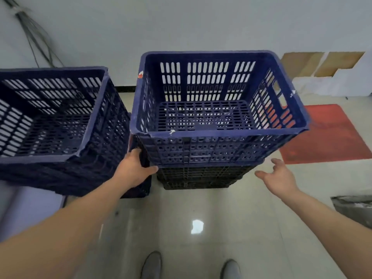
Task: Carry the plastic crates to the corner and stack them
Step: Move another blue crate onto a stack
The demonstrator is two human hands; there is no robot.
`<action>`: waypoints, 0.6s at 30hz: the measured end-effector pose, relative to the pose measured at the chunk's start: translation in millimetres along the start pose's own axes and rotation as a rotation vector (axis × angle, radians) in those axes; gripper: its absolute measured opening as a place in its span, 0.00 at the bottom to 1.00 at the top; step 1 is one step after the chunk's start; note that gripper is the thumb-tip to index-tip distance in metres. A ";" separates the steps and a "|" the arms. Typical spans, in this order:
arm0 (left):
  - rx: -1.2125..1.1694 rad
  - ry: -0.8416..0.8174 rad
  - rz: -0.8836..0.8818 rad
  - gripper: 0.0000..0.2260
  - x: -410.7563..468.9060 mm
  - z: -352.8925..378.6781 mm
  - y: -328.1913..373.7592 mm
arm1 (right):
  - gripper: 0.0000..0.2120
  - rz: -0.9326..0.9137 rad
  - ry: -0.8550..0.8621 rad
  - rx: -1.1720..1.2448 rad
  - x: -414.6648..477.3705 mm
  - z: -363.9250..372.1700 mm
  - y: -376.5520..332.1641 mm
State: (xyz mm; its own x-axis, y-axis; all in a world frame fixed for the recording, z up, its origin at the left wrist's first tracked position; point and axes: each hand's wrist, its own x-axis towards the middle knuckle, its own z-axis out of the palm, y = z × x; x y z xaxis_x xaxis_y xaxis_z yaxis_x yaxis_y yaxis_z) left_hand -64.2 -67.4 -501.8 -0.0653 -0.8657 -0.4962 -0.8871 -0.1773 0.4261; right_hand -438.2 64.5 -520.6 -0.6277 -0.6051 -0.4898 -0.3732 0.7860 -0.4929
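- Gripped the top blue crate point(201, 150) at its near left corner with the left hand point(136, 168), with fingers curled round the side and thumb along the lower front edge; judged this a steadying hold, meant to square the crate on its base.
- Held the right hand point(279, 176) spread and empty, just clear of the near right corner; seemingly poised to catch or nudge that side.
- Found that crate resting on a black crate point(201, 178) close to the wall point(201, 27), apparently already at the stacking spot.
- Noted a second blue crate point(50, 158) just beside on the left, leaving only a narrow gap for the gripping hand.
- Noted a red mat point(332, 137) on the floor to the right, cables point(34, 37) on the wall and shoes point(151, 264) well back; saw no obstacle on the right side.
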 end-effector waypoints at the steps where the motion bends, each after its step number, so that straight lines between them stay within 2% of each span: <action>1: -0.031 0.004 -0.035 0.43 3.7 8.0 -0.2 | 0.42 0.008 -0.016 0.018 11.6 0.5 7.1; 5: -0.214 0.047 -0.154 0.44 21.9 43.8 -2.1 | 0.47 0.030 -0.041 0.098 57.8 6.4 26.0; 9: -0.386 0.110 -0.187 0.43 49.9 81.4 -7.0 | 0.50 0.036 -0.027 0.272 106.7 23.6 41.6; 10: -0.432 0.126 -0.184 0.42 56.9 89.8 -8.4 | 0.48 0.041 -0.029 0.320 115.8 28.7 43.8; 13: -0.564 0.139 -0.175 0.38 78.0 111.6 -15.4 | 0.26 0.010 -0.026 0.423 131.9 41.3 42.9; 14: -0.597 0.144 -0.160 0.37 83.4 117.1 -17.0 | 0.21 -0.001 -0.032 0.444 137.3 45.4 44.2; 16: -0.638 0.159 -0.139 0.37 94.2 125.1 -18.8 | 0.17 -0.023 -0.049 0.468 146.8 50.0 47.0; 18: -0.672 0.167 -0.136 0.35 104.0 129.1 -22.7 | 0.18 -0.037 -0.081 0.515 155.0 53.0 50.5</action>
State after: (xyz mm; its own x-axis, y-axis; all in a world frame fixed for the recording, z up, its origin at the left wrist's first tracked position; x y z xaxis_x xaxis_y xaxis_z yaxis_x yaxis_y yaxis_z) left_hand -109.9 -93.0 -660.7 0.1447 -0.8660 -0.4786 -0.4043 -0.4932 0.7703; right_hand -518.1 3.7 -659.5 -0.5580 -0.6550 -0.5094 0.0032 0.6122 -0.7907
